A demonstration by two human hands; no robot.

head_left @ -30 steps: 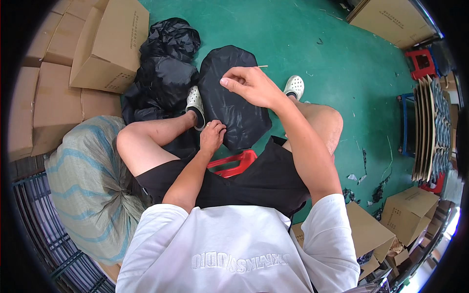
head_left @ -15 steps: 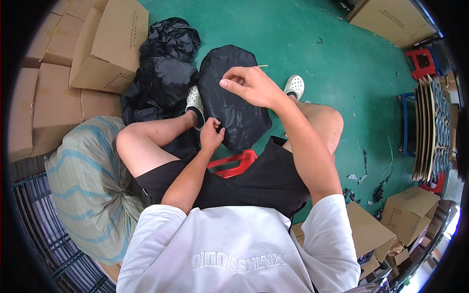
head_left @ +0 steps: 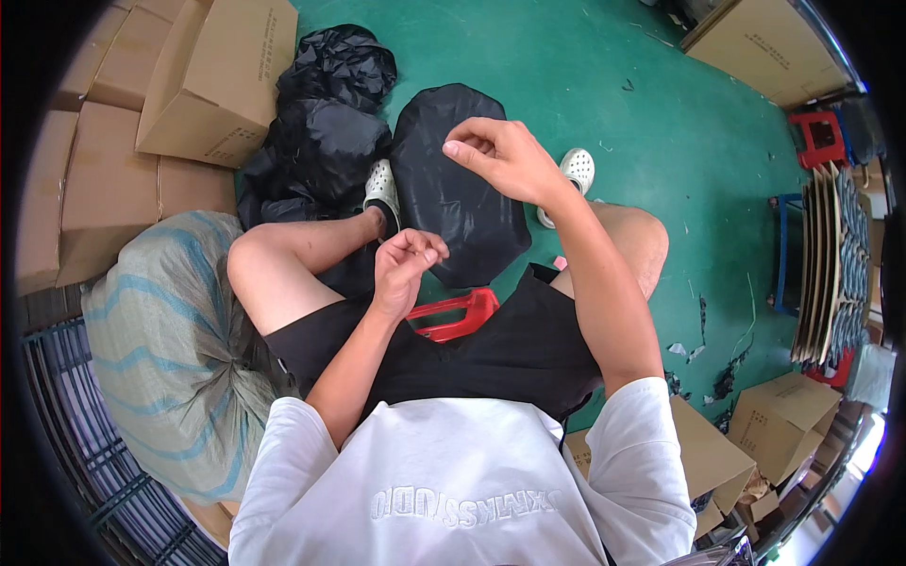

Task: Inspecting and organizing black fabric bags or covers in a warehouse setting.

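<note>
A rounded black bundle [head_left: 462, 222], wrapped in thin dark sheeting, stands on the floor between my feet. My right hand [head_left: 505, 156] is over its upper right part, fingers curled in and thumb against them. My left hand [head_left: 406, 272] is at its lower left edge, raised before my lap, with thumb and fingertips pinched together. Whatever either hand holds, if anything, is too thin or too hidden to make out.
Crumpled black plastic bags [head_left: 330, 123] lie beside my left foot. Cardboard boxes [head_left: 109, 179] are stacked at the left, above a striped woven sack [head_left: 170, 349]. A red plastic stool [head_left: 462, 311] shows between my thighs. Stacked flat boards [head_left: 826, 269] stand at the right.
My left hand has lifted off the bundle's lower left side and turned, its fingers now pinched. My right hand has moved slightly to the right. The light stick-like piece beside it no longer shows.
</note>
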